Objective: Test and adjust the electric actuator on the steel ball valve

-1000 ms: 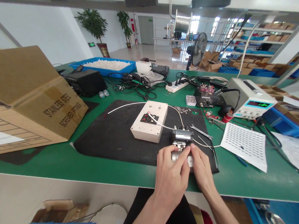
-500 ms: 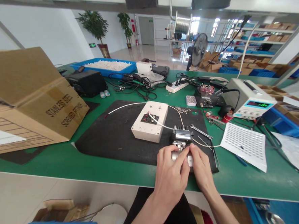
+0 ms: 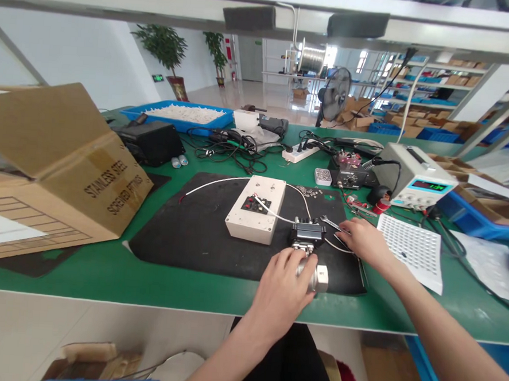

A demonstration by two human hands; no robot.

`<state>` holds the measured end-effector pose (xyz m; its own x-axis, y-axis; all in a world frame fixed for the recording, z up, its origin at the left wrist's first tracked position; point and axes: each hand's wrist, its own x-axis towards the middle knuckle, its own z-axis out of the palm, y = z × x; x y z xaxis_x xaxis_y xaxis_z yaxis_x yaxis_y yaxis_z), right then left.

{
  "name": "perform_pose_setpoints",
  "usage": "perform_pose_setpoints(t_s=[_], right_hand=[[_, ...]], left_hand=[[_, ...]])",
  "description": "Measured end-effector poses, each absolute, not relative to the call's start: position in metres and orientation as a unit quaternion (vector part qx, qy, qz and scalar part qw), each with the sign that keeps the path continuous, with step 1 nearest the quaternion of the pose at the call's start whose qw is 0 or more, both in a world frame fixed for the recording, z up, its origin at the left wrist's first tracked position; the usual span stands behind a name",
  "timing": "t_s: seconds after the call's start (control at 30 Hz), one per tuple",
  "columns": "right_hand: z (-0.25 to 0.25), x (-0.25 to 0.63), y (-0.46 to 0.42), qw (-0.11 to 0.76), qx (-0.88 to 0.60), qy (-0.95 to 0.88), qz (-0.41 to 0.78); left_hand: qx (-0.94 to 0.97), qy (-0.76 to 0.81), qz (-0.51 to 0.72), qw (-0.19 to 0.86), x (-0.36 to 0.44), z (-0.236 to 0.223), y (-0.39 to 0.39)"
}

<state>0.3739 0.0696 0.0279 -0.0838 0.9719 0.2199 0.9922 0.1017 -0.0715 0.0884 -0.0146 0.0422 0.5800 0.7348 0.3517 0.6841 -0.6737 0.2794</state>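
My left hand (image 3: 281, 287) is wrapped over a silvery metal ball valve (image 3: 322, 278) near the table's front edge, its square end showing past my fingers. Joined to the valve's far side is a dark actuator with a shiny body (image 3: 307, 233), with white cables running from it. To the right, my right hand (image 3: 363, 240) has its fingers closed on the handle of a wrench (image 3: 329, 221); the wrench's far end is hidden under the hand. A cream box (image 3: 252, 228) with black-and-red terminals stands left of the actuator, a white cable leading to it.
A black mat (image 3: 182, 238) lies under the work on the green table (image 3: 102, 282). An open carton (image 3: 86, 186) stands at left. On the right are a perforated white sheet (image 3: 412, 249) and a power supply (image 3: 414, 177). Small rings (image 3: 308, 192) and a power strip (image 3: 300, 152) lie farther back.
My right hand has left the valve and moved right and away from me to the wrench. My left hand stays on the valve. The view has tilted slightly.
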Motion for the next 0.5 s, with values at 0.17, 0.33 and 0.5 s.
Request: perform_pose_setpoints(t_s=[0.17, 0.33, 0.5], right_hand=[[0.029, 0.365, 0.075, 0.057, -0.648, -0.754, -0.09], [0.055, 0.367, 0.061, 0.074, -0.643, -0.749, -0.14], [0.106, 0.368, 0.011, 0.208, -0.629, -0.746, -0.07]], left_hand=[[0.904, 0.343, 0.245, 0.074, 0.071, 0.038, -0.007], [0.909, 0.331, 0.247, 0.06, 0.055, 0.037, -0.019], [0.899, 0.369, 0.233, 0.03, 0.064, 0.033, -0.035]])
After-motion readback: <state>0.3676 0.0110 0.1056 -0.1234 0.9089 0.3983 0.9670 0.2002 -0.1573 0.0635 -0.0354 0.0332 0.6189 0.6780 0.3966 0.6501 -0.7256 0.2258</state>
